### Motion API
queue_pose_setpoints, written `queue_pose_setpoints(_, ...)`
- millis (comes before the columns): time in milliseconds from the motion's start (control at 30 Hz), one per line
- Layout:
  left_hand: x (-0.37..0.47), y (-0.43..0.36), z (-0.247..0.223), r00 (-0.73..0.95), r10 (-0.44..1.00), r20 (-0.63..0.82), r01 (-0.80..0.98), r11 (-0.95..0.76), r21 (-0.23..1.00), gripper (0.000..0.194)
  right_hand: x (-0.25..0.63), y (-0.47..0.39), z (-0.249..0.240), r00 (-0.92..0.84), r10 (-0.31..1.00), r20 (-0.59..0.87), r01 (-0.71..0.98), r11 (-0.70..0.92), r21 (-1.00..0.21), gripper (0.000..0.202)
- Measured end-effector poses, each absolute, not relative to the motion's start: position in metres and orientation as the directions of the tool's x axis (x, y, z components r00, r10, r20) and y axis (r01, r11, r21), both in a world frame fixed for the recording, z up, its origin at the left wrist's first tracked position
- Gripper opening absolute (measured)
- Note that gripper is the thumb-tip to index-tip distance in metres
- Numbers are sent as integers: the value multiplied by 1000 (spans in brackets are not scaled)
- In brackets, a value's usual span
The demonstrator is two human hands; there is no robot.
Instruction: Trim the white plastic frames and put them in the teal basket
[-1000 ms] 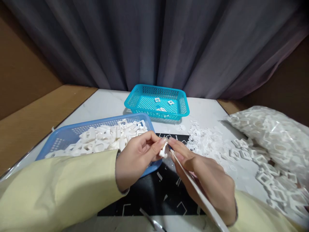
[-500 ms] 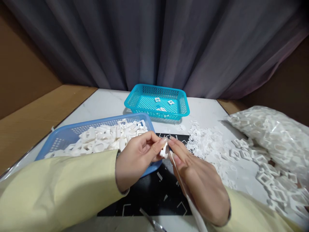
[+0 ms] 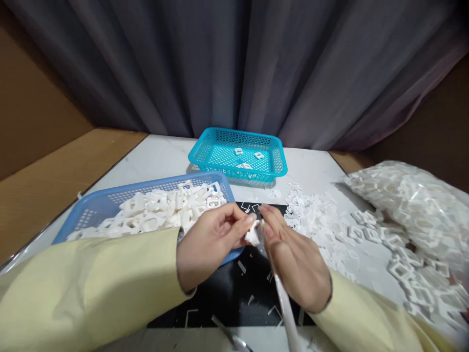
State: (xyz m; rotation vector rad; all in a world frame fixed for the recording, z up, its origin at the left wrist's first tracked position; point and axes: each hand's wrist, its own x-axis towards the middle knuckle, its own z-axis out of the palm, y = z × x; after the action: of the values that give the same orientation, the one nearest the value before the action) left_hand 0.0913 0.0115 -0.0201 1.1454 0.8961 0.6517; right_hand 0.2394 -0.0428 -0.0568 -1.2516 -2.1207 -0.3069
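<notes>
Between the thumb and fingers of my left hand (image 3: 210,239) is pinched a small white plastic piece (image 3: 252,235), partly hidden by the fingertips. Just right of it, my right hand (image 3: 293,259) closes on a long, thin white tool (image 3: 285,303) that runs down to the bottom edge; its working tip is hard to make out. A small gap separates the right fingertips from the piece. Both hands are above a black mat (image 3: 223,298) strewn with thin white scraps.
A blue basket (image 3: 84,208) full of white pieces stands at left. Behind, a turquoise basket (image 3: 237,175) holds several white frames. White scraps (image 3: 315,215), loose frames (image 3: 406,269) and a clear bag (image 3: 414,205) of pieces lie at right. A metal tool (image 3: 230,335) lies in front.
My right hand has shifted slightly left and up at the wrist, with the white tool swinging along. The white piece in my left hand has turned a little and now shows clear of the right fingers.
</notes>
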Motion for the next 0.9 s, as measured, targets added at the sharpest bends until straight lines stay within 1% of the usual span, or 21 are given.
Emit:
queue_pose_setpoints(133,91,10,-17,505,837,-210,51,214,975,22,246,-38,-43,-204,713,671,867,450,-215,8)
queue_pose_setpoints(200,90,11,-17,498,847,-187,68,177,982,22,248,-39,-30,-117,748,654,848,418,-326,13)
queue_pose_setpoints(300,90,12,-18,494,854,-165,68,151,986,21,251,-42,-10,-37,841,539,755,377,-536,22)
queue_pose_setpoints(333,89,12,-18,496,853,-160,63,149,987,20,253,-43,-5,-42,867,496,723,369,-584,24)
queue_pose_setpoints(400,89,13,-18,501,851,-159,55,152,987,19,257,-44,3,-80,901,426,673,364,-644,24)
queue_pose_setpoints(500,88,13,-18,508,846,-161,50,158,986,18,262,-44,6,-148,918,368,625,375,-684,21)
queue_pose_setpoints(600,88,13,-17,512,843,-162,41,165,985,18,264,-44,4,-165,921,353,594,379,-710,22)
queue_pose_setpoints(733,89,12,-15,518,835,-188,2,218,976,17,263,-46,0,-215,936,278,577,351,-737,22)
queue_pose_setpoints(800,90,11,-15,518,831,-204,-19,250,968,17,263,-47,1,-233,930,284,596,367,-714,22)
queue_pose_setpoints(900,89,11,-16,518,823,-232,-54,303,951,18,262,-47,3,-262,899,352,660,433,-614,20)
